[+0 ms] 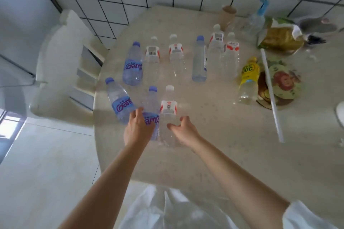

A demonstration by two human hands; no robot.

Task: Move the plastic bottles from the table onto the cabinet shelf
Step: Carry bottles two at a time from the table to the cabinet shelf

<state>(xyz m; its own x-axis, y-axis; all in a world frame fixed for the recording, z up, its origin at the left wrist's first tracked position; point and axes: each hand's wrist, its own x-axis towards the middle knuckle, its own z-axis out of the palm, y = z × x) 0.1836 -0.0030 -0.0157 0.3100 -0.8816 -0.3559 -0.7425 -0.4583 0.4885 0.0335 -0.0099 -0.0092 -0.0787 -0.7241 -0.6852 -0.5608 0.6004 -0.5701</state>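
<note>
A: Head view: what is bordering the work area?

B: The table (214,154) edge is curving past a white chair (61,61) at left; bare surface is lying right of the hands.

A: Hand status?

B: The left hand (136,128) is gripping the blue-label bottle (151,109). The right hand (183,132) is curling round the red-label bottle (168,115). Both bottles are standing side by side, touching, near the table's front-left edge.
</note>
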